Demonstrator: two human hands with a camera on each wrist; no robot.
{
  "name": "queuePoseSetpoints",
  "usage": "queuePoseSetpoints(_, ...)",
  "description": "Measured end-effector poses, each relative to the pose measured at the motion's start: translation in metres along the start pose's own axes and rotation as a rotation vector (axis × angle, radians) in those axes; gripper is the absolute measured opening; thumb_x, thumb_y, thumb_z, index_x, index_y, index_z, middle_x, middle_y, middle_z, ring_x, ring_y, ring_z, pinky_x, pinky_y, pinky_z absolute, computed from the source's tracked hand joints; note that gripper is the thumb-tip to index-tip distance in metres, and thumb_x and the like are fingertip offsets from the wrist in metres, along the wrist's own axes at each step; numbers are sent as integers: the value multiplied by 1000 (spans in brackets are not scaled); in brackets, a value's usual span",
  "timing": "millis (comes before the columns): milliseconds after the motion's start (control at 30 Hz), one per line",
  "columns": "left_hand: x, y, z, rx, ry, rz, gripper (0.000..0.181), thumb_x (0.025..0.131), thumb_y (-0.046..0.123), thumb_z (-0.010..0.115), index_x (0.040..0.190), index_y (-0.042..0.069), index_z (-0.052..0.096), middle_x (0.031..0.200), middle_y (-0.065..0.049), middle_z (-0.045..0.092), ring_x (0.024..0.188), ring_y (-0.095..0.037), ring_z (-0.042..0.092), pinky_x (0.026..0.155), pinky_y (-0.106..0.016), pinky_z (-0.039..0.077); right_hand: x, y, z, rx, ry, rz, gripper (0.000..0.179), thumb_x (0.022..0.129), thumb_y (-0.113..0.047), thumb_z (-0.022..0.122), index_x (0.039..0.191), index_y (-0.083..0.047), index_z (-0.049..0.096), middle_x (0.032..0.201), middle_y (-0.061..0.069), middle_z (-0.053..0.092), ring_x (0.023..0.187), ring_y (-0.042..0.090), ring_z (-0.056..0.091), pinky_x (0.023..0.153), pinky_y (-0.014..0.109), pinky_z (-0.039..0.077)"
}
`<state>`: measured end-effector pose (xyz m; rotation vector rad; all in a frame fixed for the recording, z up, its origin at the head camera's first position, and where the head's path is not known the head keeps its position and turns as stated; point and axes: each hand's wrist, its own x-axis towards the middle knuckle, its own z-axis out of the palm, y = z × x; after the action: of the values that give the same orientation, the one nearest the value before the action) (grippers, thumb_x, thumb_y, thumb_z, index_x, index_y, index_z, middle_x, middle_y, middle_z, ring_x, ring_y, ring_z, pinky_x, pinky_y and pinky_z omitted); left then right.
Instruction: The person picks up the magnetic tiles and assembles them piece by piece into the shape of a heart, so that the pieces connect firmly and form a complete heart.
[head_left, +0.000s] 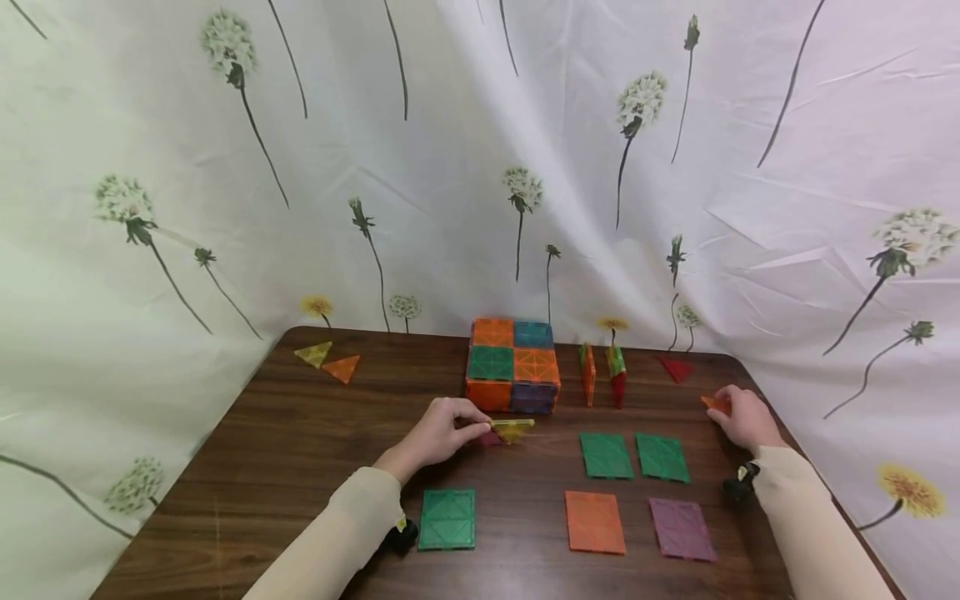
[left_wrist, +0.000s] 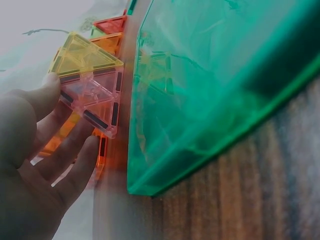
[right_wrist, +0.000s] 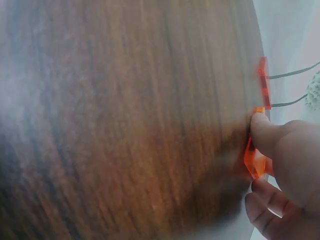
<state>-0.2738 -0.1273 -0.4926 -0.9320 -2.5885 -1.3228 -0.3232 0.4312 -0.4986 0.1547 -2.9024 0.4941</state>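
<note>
My left hand [head_left: 441, 430] pinches a yellow triangular magnetic tile [left_wrist: 85, 55] by its edge, in front of the block of tiles. Against the yellow tile's edge sits a pink triangular tile [left_wrist: 95, 94], the two making a diamond in the left wrist view. At the right side of the table, my right hand [head_left: 752, 419] grips an orange triangular tile [right_wrist: 256, 157] between thumb and fingers. Beyond that hand lies a red triangular tile [head_left: 677, 368]. A green square tile [head_left: 447, 519] lies nearest the left wrist.
A closed block of coloured square tiles [head_left: 491, 362] stands at the back middle. Right of it, orange tiles [head_left: 588, 375] and red-and-green tiles [head_left: 617, 377] stand on edge. Green squares [head_left: 606, 456], an orange square [head_left: 595, 522] and a purple square [head_left: 682, 529] lie flat. Triangles [head_left: 342, 368] lie back left.
</note>
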Motion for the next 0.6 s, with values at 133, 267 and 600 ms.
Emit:
queuePoseSetpoints(133, 0, 1, 0, -6, 3, 5, 9, 98, 14, 76, 102, 12, 84, 97, 2, 79, 84, -9, 68, 74, -26, 57, -5, -3, -2, -1, -6, -5, 44, 92, -16, 78, 116, 17, 63, 103, 36, 61, 97, 50, 56, 83, 62, 47)
queuePoseSetpoints(267, 0, 1, 0, -1, 4, -3, 10, 98, 13, 76, 103, 12, 84, 97, 1, 79, 85, -9, 68, 74, -26, 57, -10, -9, -6, 33, -17, -8, 36, 91, -14, 80, 111, 13, 69, 102, 34, 64, 97, 46, 56, 80, 56, 47)
queuePoseSetpoints(600, 0, 1, 0, -11, -4, -9, 10, 99, 14, 75, 104, 11, 84, 98, 1, 78, 83, -8, 67, 74, -30, 58, -20, -35, -18, 143, 6, -54, 19, 94, -18, 81, 102, -1, 79, 99, 19, 77, 93, 37, 70, 77, 45, 53)
